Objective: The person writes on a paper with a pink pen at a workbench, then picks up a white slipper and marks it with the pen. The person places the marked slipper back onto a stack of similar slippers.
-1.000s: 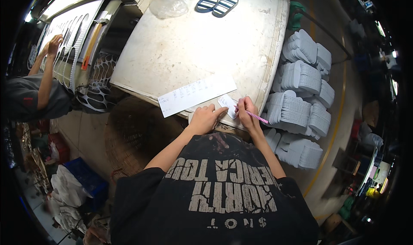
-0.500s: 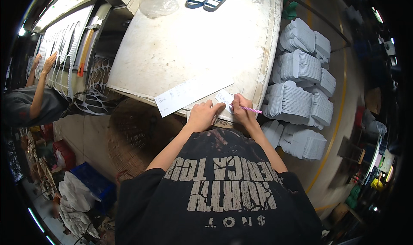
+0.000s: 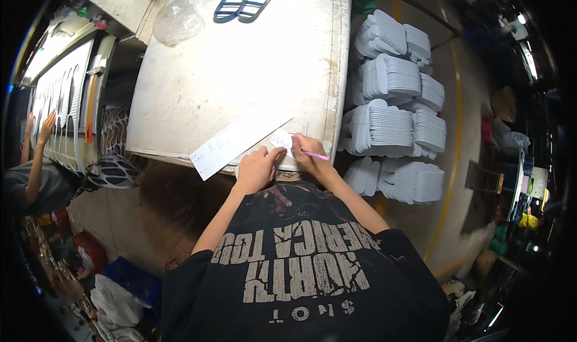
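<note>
A slim pink pen (image 3: 317, 156) is gripped in my right hand (image 3: 307, 147), whose fingers are closed around it at the near right part of the table. Under that hand lies a small white slip of paper (image 3: 280, 139) with handwriting on it. My left hand (image 3: 258, 166) rests at the table's near edge, thumb stretched toward the slip and the other fingers laid down, gripping nothing I can see. To its left a long white strip of paper or card (image 3: 231, 149), also written on, lies slantwise. The pen's tip is hidden by my right hand.
Blue-and-white striped sandals (image 3: 243, 3) and a clear plastic bag (image 3: 178, 21) lie on the far part of the white table (image 3: 162, 90). Stacks of grey sole-shaped pieces (image 3: 390, 129) stand to the right. At far left another person's hands (image 3: 45, 126) touch a cut sheet.
My view has shifted, so the table and stacks sit further left in the picture. Both hands stay by the slip, and my right hand still holds the pen.
</note>
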`<state>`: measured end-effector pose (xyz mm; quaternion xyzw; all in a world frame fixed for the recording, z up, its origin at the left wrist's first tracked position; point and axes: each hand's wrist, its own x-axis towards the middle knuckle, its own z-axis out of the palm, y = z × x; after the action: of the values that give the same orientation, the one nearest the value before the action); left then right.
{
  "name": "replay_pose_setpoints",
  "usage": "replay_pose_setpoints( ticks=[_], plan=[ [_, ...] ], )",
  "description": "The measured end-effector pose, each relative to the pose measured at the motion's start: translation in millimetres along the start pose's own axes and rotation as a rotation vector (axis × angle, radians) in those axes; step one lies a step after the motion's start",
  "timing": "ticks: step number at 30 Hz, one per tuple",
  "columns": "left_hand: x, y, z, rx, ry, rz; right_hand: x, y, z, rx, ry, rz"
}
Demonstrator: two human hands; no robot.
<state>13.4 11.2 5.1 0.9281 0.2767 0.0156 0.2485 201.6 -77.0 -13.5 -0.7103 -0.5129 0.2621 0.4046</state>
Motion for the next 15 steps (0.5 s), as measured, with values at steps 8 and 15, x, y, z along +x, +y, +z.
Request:
replay_pose_setpoints(
  ticks=[8, 15],
  plan=[
    [0.3, -2.8, 2.2, 0.025, 0.025, 0.031, 0.2, 0.9, -0.2, -0.008, 0.008, -0.036],
    [0.0, -1.3, 0.6, -0.019, 0.003, -0.002, -3.4, -0.1, -2.9, 0.087, 0.029, 0.075]
  ],
)
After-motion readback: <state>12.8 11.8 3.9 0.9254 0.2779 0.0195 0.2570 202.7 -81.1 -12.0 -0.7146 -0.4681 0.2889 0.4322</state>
